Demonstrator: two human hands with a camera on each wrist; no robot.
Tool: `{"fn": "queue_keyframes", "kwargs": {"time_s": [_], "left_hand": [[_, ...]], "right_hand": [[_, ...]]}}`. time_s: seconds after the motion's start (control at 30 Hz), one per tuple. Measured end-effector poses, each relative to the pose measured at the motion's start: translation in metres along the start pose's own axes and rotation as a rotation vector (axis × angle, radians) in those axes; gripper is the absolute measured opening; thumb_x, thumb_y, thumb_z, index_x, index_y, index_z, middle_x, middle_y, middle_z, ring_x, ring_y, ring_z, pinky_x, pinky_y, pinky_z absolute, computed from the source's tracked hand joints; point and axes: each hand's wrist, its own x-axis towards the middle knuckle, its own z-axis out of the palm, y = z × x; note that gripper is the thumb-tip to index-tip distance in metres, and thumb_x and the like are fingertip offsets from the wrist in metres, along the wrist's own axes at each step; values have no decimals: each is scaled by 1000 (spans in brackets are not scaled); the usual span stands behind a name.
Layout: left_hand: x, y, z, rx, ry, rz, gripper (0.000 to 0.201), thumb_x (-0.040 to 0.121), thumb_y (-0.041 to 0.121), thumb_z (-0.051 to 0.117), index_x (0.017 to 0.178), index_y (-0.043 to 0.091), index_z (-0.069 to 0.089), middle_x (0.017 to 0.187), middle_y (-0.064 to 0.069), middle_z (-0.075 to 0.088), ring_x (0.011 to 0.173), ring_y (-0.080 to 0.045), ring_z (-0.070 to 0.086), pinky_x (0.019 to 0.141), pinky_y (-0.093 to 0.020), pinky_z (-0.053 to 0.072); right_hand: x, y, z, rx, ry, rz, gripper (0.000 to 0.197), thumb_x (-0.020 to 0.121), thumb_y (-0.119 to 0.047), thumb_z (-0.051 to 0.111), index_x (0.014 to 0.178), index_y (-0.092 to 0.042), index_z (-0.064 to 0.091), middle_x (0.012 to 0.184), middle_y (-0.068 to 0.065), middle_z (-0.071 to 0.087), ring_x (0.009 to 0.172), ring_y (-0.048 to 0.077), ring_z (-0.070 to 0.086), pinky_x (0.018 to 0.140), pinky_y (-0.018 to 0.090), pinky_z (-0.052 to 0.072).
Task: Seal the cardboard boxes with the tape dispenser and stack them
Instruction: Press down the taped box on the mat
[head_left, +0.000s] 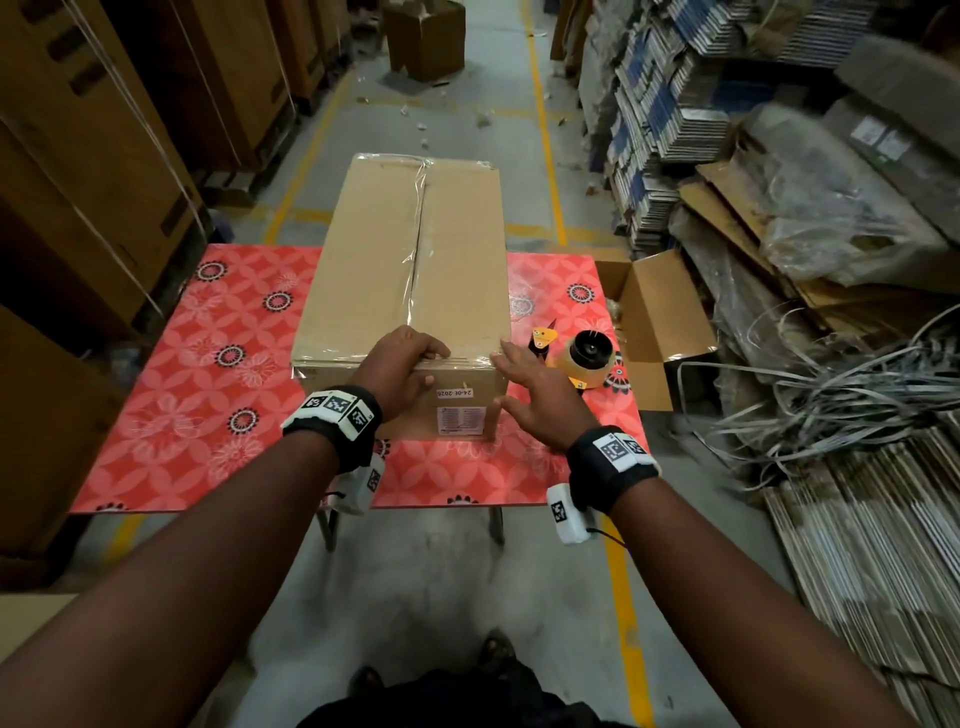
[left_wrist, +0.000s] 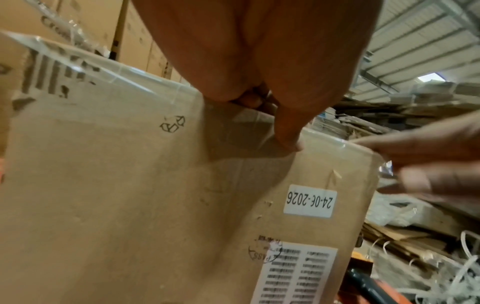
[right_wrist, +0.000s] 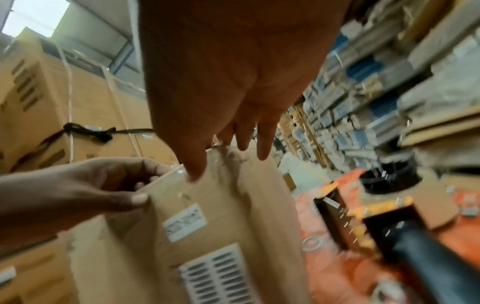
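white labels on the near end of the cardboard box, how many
2. A small date label sits high on the cardboard box, and a larger printed label lies below it. Other faces are hidden.

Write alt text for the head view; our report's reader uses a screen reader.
A person's left hand grips the near top edge of a taped cardboard box on a red floral table, while the right hand lies open at its near right corner. A yellow tape dispenser sits just right of the box.

Taped cardboard box and tape dispenser on table.
Box closed, clear tape along top seam; dispenser lies just right, apparently on its side.
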Motion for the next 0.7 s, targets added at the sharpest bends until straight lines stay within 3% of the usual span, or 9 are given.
{"fn": "queue_keyframes", "kwargs": {"time_s": [0.1, 0.23, 0.33, 0.47, 0.53, 0.63, 0.7], "left_hand": [[1, -1, 1, -30, 3, 1, 38, 77, 1, 69, 110, 20, 65, 100, 0, 50, 86, -8, 48, 83, -19, 37], [1, -1, 1, -46, 8, -16, 39, 77, 1, 69, 110, 20, 65, 98, 3, 49, 85, -7, 48, 82, -18, 36], [1, -1, 0, -42, 3, -6, 38, 77, 1, 69, 110, 20, 65, 98, 2, 49, 86, -8, 48, 82, -19, 36], [0, -1, 0, -40, 4, -1, 37, 77, 2, 69, 110, 19, 65, 98, 2, 48, 87, -9, 49, 83, -20, 38], [0, 0, 0, -41, 9, -5, 36, 77, 4, 70, 110, 19, 65, 98, 3, 48, 87, -9, 48, 84, -22, 39], [0, 3, 0, -46, 4, -35, 33, 76, 17, 76, 107, 22, 65, 96, 3, 49, 87, -10, 49, 84, -26, 42], [2, 6, -1, -34, 25, -48, 29, 77, 26, 76, 103, 23, 65, 92, 4, 49, 85, -12, 50, 81, -30, 45]], "right_hand": [[5, 3, -9, -180, -46, -59, 69, 84, 9, 64, 146, -14, 48, 157, 8, 37, 150, 28, 23, 118, 41, 26], [20, -4, -14, -225, -1, -158, 36, 87, 0, 67, 123, -4, 67, 139, 13, 58, 137, 32, 46, 104, 41, 45], [30, -4, -16, -226, -26, -157, 14, 87, -11, 69, 101, -7, 70, 120, 12, 67, 114, 32, 62, 87, 44, 55], [36, -5, -14, -229, -34, -80, 12, 86, -21, 74, 91, -11, 69, 114, 9, 70, 105, 29, 66, 82, 41, 55], [36, -8, -14, -221, 12, -66, 17, 89, -27, 71, 85, -11, 66, 100, 8, 69, 94, 28, 66, 74, 38, 53], [36, -19, -13, -223, 62, -43, 28, 93, -35, 64, 75, -15, 56, 78, 2, 58, 77, 26, 58, 61, 33, 37], [36, -28, -10, -257, 90, -76, 27, 88, -36, 69, 78, -13, 61, 81, 3, 60, 80, 25, 56, 64, 34, 39]]}}
